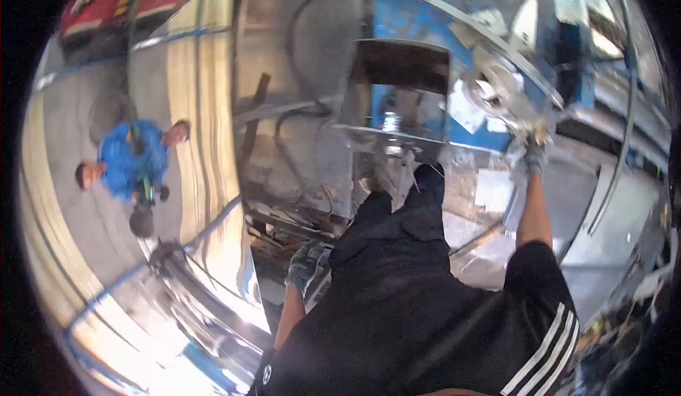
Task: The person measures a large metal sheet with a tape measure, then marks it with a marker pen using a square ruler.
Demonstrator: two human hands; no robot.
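Note:
My left hand (306, 265), in a grey work glove, is low beside my left hip, close to a stack of dark metal strips (287, 227). Its fingers point forward and look loosely extended, with nothing visible in them. My right hand (533, 156), also gloved, reaches out to the near right edge of a blue work surface (468, 137). Blur smears its fingers, and I cannot tell what they grip. Just beyond them are pale, crumpled-looking pieces (496, 91) and white paper sheets (464, 109). A long metal bar (482, 31) crosses the blue surface diagonally, ending near this hand.
An open box-like metal frame (401, 59) stands ahead of my legs. Dark cables (287, 134) hang left of it. Shiny sheet metal (206, 112) stands at left, where a person in blue (135, 158) shows. Grey metal panels (603, 190) are at right.

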